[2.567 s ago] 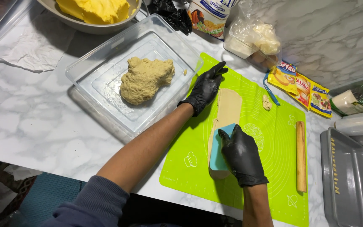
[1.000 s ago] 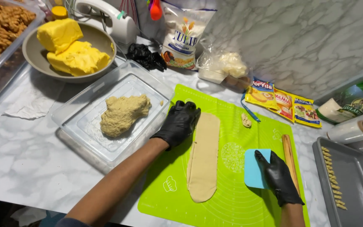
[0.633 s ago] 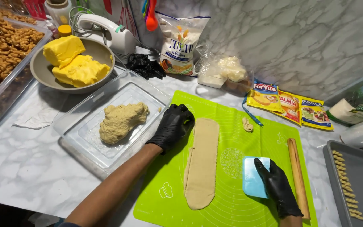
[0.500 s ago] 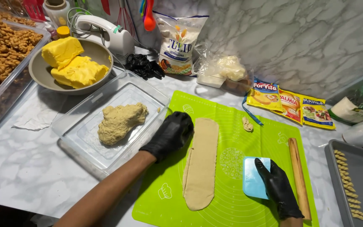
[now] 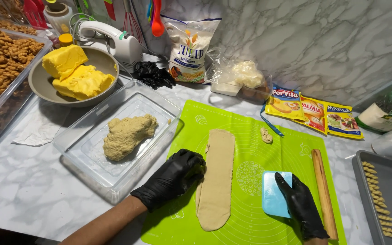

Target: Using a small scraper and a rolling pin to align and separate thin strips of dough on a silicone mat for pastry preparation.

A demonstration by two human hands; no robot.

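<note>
My left hand [image 5: 174, 178], black glove, rests curled on the green mat [image 5: 296, 159], knuckles against the left edge of the dough strip [image 5: 217, 179]; its grip holds nothing. My right hand [image 5: 301, 205], also gloved, has its grip on the light blue scraper [image 5: 274, 195], fingers flat on top, pressing it onto the mat well right of the strip. The strip lies lengthwise mid-mat, near end close to the table's front edge. A small dough scrap [image 5: 266, 134] sits near the mat's far edge. The wooden rolling pin [image 5: 323, 190] is just beside my right hand, along the mat's right edge. The clear tray [image 5: 159, 102] with a dough lump [image 5: 128, 135] touches the mat's left edge, just beyond my left hand. A metal baking tray [image 5: 364, 190] with shaped pieces sits at the table's right edge. A bowl of butter [image 5: 75, 72] and a hand mixer [image 5: 114, 41] stand far left.
</note>
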